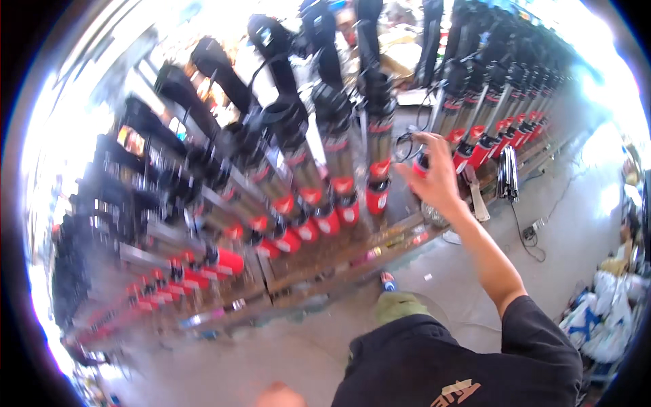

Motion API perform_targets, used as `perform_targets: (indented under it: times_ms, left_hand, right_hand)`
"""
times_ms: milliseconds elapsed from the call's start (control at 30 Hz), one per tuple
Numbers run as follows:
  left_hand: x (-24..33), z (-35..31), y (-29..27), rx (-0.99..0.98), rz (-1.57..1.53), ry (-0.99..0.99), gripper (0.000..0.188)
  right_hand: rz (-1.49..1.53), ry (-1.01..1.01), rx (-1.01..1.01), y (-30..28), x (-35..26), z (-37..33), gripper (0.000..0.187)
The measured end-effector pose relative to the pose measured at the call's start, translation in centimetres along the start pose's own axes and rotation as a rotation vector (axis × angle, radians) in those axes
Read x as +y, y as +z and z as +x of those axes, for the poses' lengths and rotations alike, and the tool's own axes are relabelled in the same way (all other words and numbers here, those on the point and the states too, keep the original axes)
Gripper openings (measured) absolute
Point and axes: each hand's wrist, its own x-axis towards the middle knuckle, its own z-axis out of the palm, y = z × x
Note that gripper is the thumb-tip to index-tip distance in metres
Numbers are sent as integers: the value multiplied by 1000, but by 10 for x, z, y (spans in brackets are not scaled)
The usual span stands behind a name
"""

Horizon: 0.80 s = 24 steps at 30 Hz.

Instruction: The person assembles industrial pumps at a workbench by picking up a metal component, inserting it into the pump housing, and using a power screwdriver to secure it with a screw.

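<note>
Gry flr (pixel 224 363), long brn bench (pixel 308 258), brt light (pixel 603 61)

a head-worn fisheye looks down from close above the dark shirt (pixel 420 359) toward the bench (pixel 298 268).

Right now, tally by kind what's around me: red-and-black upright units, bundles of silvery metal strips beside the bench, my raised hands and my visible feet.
Red-and-black units: at least 10, too blurred and overlapped for an exact count
Bundle of silvery strips: 1
Raised right hand: 1
Visible foot: 1
Total: at least 13
</note>
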Motion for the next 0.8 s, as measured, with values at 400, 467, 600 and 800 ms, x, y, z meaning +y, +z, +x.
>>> perform_targets:
  times_ms: [400, 467, 600, 800]
  left_hand:
    - [-340, -125, -61, -947, 1228, -477, 17]
    - [-339, -131, -65, -788, 1194, -418, 19]
    - [-333, -117, -61, -965, 1217, -359, 24]
    - [-316, -63, -77, -922, 1327, -433, 23]
  right_hand:
    - [526, 206, 155, 74, 16, 180, 52]
    - [525, 251, 144, 80, 40, 197, 50]
    - [511, 214, 161, 86, 65, 219, 52]
    - [436, 165, 220, 101, 93, 237, 51]
